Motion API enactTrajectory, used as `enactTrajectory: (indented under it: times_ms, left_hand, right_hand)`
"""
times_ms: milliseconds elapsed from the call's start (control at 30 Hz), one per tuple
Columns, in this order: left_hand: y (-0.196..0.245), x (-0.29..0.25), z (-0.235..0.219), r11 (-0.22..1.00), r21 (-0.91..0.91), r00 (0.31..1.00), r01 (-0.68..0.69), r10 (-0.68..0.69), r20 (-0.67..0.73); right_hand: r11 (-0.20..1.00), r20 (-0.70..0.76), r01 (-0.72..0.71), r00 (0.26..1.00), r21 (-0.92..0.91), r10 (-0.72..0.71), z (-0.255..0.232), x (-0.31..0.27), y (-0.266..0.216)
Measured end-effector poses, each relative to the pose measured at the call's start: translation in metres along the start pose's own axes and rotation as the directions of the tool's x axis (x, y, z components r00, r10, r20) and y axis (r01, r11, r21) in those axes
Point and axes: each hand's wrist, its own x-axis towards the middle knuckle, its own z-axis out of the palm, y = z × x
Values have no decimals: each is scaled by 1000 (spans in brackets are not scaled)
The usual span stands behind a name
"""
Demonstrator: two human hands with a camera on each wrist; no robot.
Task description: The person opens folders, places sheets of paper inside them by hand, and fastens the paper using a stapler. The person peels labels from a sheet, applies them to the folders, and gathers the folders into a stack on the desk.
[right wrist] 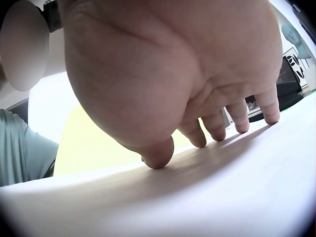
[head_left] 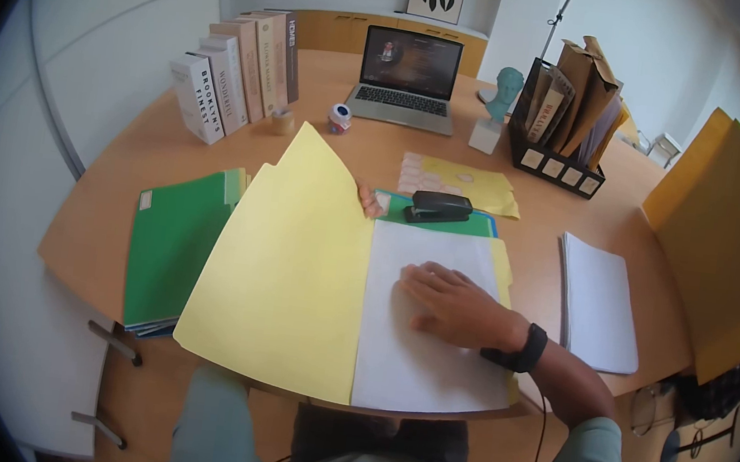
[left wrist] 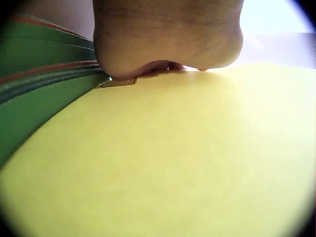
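A yellow file folder (head_left: 282, 285) lies spread in front of me, its left cover raised. White paper (head_left: 419, 364) covers its right side. On that paper rests my right hand (head_left: 453, 306), fingers extended and fingertips touching the sheet; the right wrist view shows the palm (right wrist: 173, 64) raised above it. Most of my left hand (head_left: 369, 202) is hidden behind the raised cover, with only some fingers showing past its upper edge. In the left wrist view the heel of that hand (left wrist: 168, 39) is right at the yellow surface, its fingers out of sight.
A black stapler (head_left: 439, 208) sits on a green folder (head_left: 444, 225) just beyond the paper. Green folders (head_left: 173, 236) are stacked left, a paper stack (head_left: 601, 303) lies right. Behind are books (head_left: 242, 70), a laptop (head_left: 402, 111), a bust (head_left: 502, 95) and a black file holder (head_left: 551, 165).
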Motion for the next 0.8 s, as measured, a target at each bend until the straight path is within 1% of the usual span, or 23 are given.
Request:
enactTrajectory:
  times_ms: [133,367,633,733,800]
  left_hand:
    - [4,2,3,1000,19,1000,4,-4,0]
    - [7,5,6,999,41,1000,6,-6,-1]
    - [9,8,7,999,54,1000,7,-6,-5]
    - [8,9,7,998,58,1000,8,-8,-8]
    - [8,9,6,998,61,1000,9,-8,-10]
  right_hand:
    - [1000,21,-1,1000,8,1,-2,0,0]
    - [1000,9,6,1000,9,-6,-2,-3,1]
    - [999,27,-1,1000,42,0,-5,-2,0]
    - [999,22,10,1000,38,-11,-6,-2,2]
    - [999,-10,7,1000,38,-6,-6,-3,7]
